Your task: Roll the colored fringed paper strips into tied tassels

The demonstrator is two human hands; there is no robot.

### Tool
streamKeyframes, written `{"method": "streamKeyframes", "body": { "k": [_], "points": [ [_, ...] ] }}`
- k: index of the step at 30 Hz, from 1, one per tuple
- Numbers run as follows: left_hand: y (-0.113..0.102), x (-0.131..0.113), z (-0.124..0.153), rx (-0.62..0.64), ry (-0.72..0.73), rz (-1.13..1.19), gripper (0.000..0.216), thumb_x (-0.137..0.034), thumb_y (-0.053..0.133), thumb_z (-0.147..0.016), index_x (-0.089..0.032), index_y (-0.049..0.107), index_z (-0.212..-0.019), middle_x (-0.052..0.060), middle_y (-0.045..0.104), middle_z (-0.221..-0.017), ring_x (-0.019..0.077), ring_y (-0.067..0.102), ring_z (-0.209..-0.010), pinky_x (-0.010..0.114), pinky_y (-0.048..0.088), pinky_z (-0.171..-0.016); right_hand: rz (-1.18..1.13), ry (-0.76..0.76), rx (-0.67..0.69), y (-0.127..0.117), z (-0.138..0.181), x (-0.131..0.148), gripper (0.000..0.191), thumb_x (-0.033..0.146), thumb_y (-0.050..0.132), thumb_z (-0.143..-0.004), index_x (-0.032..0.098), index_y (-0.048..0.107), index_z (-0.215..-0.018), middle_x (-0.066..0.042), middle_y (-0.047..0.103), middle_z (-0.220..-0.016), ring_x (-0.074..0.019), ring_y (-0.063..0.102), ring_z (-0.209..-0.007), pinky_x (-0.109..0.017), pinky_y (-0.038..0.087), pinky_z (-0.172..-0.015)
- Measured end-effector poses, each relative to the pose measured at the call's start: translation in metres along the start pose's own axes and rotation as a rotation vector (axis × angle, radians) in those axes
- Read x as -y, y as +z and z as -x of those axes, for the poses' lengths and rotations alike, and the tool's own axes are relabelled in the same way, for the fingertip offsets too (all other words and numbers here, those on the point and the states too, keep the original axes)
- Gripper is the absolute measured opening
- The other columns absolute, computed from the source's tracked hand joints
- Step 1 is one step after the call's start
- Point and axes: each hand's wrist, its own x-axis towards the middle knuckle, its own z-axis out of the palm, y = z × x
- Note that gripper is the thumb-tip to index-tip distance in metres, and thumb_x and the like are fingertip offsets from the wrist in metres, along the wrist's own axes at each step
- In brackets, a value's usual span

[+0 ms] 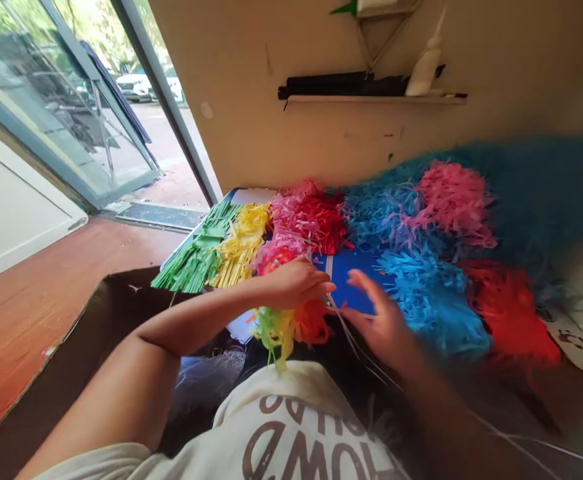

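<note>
My left hand is closed in a pinch over a bunch of fringed paper strips, orange, yellow and green, hanging below it. My right hand is blurred by motion, its fingers stretched out over a blue sheet; thin pale strands run from between the hands toward my lap. Piles of shredded paper lie around: green, yellow, red and pink, light blue, pink and red.
A cardboard box stands open at my left. A wall shelf carries a white glue bottle and dark rolls. A glass door at the left opens to a street. A reddish floor lies beside the table.
</note>
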Motion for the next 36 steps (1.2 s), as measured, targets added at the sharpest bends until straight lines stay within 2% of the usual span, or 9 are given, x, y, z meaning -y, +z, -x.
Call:
{"method": "streamKeyframes", "body": {
  "k": [4,7,15,19,24,26,30,33,36],
  "points": [
    [0.009,0.007,-0.006,-0.060,-0.004,0.098,0.038,-0.031,0.031,-0.103,-0.015,0.064,-0.092,0.007,0.068,-0.083,0.0173,0.061,-0.078,0.029,0.042,-0.081,-0.291,0.282,0.275,0.013,-0.029,0.008,0.050,0.063,0.072,-0.073,0.017,0.072,-0.093,-0.001,0.062,-0.067,-0.0128,0.053,-0.057,-0.025,0.040,-0.051],
    [0.023,0.017,-0.004,-0.070,0.024,0.282,0.032,-0.029,0.034,-0.102,-0.014,0.063,-0.099,0.008,0.069,-0.089,0.0164,0.061,-0.082,0.027,0.043,-0.081,-0.357,0.334,0.172,0.004,-0.036,0.009,0.047,0.062,0.075,-0.070,0.016,0.069,-0.080,0.003,0.054,-0.058,-0.0067,0.037,-0.047,-0.022,0.028,-0.045],
    [0.052,0.021,-0.018,-0.218,-0.154,0.596,0.031,-0.033,0.035,-0.100,-0.015,0.059,-0.096,0.002,0.063,-0.079,0.0120,0.055,-0.070,0.022,0.042,-0.067,-0.240,0.314,0.107,0.027,-0.027,-0.007,0.047,0.058,0.077,-0.066,0.018,0.072,-0.089,0.000,0.061,-0.066,-0.0164,0.054,-0.063,-0.029,0.045,-0.059],
    [0.041,0.023,-0.011,-0.207,-0.176,0.519,0.033,-0.031,0.031,-0.100,-0.016,0.060,-0.102,0.001,0.061,-0.073,0.0122,0.054,-0.066,0.023,0.041,-0.066,-0.027,0.339,0.093,0.000,-0.020,-0.032,0.035,0.052,0.071,-0.072,0.020,0.072,-0.086,-0.003,0.065,-0.070,-0.0205,0.060,-0.070,-0.031,0.048,-0.063],
    [0.039,0.012,-0.013,-0.202,-0.151,0.313,0.030,-0.024,0.034,-0.098,-0.016,0.060,-0.110,0.008,0.069,-0.099,0.0176,0.061,-0.088,0.029,0.044,-0.084,0.260,0.120,-0.083,-0.024,-0.019,-0.023,0.047,0.038,0.066,-0.078,0.025,0.064,-0.123,-0.007,0.067,-0.110,-0.0222,0.062,-0.092,-0.034,0.050,-0.078],
    [0.043,0.005,-0.020,-0.236,-0.166,0.317,0.029,-0.024,0.034,-0.098,-0.016,0.060,-0.109,0.006,0.069,-0.093,0.0173,0.062,-0.084,0.030,0.044,-0.084,0.188,0.040,-0.102,-0.012,-0.023,-0.013,0.060,0.040,0.069,-0.077,0.024,0.056,-0.133,-0.009,0.064,-0.119,-0.0233,0.062,-0.098,-0.034,0.051,-0.079],
    [0.050,-0.006,-0.037,-0.403,-0.249,0.672,0.027,-0.028,0.032,-0.099,-0.017,0.053,-0.113,-0.003,0.057,-0.067,0.0121,0.056,-0.061,0.024,0.045,-0.064,-0.090,0.044,0.137,0.029,-0.034,-0.012,0.086,0.041,0.083,-0.059,0.022,0.049,-0.136,-0.007,0.066,-0.114,-0.0255,0.063,-0.097,-0.037,0.053,-0.080],
    [0.053,-0.006,-0.048,-0.489,-0.308,0.919,0.028,-0.036,0.037,-0.099,-0.016,0.047,-0.117,-0.006,0.050,-0.063,0.0109,0.051,-0.053,0.022,0.041,-0.053,-0.116,0.090,0.079,0.050,-0.037,-0.022,0.071,0.041,0.080,-0.060,0.021,0.056,-0.124,-0.006,0.068,-0.108,-0.0260,0.063,-0.095,-0.038,0.054,-0.081],
    [0.055,-0.001,-0.049,-0.543,-0.353,0.840,0.057,-0.053,0.063,-0.085,-0.015,0.046,-0.124,0.002,0.061,-0.085,0.0169,0.061,-0.074,0.029,0.050,-0.069,-0.056,0.180,-0.059,0.051,-0.036,-0.029,0.055,0.044,0.074,-0.067,0.019,0.062,-0.114,-0.008,0.070,-0.101,-0.0283,0.064,-0.091,-0.041,0.055,-0.077]
  ]
}}
